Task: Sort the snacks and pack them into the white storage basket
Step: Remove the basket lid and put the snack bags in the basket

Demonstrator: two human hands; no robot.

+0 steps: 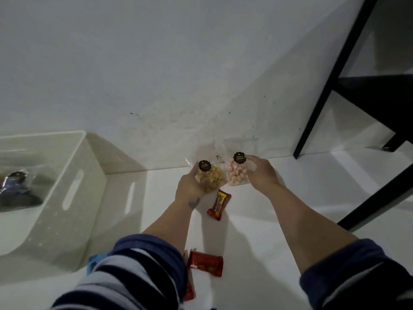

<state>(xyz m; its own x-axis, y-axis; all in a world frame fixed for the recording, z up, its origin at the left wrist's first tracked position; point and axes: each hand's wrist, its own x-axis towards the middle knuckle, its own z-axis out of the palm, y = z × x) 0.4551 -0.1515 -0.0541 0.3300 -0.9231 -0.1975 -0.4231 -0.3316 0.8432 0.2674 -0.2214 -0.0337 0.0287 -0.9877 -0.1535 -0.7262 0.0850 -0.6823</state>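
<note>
Each hand has a bag. The left hand (194, 184) is closed around a clear plastic bag of yellowish puffed snacks (210, 178) with a round black label, fingers under its lower edge. The right hand (260, 173) grips the side of a matching clear plastic bag of pink and pale candies (237, 174). Both bags sit close to the white wall (178, 74), side by side and nearly touching; whether they are already lifted off the white surface (279, 209) I cannot tell.

To do this step well, I would lift both bags straight up first, holding them by the filled body and not the loose crinkled tops, which probably slip. The two look like one kind, so they belong together in the white plastic storage basket (73, 191), which stands to the left with its slotted handle walls facing the hands. A dark packet (15, 189) already lies at its far left, leaving room nearer the right wall.

The path leftward must clear the basket's rim, so height comes before sideways travel. A red and yellow wrapped chocolate bar (219, 205) lies just below the left hand, and a red wrapped snack bar (204, 262) lies nearer the body by the striped sleeve (125, 276); a low sweep of the forearm could knock either. The black metal frame (330, 86) stands well to the right, away from the route.
</note>
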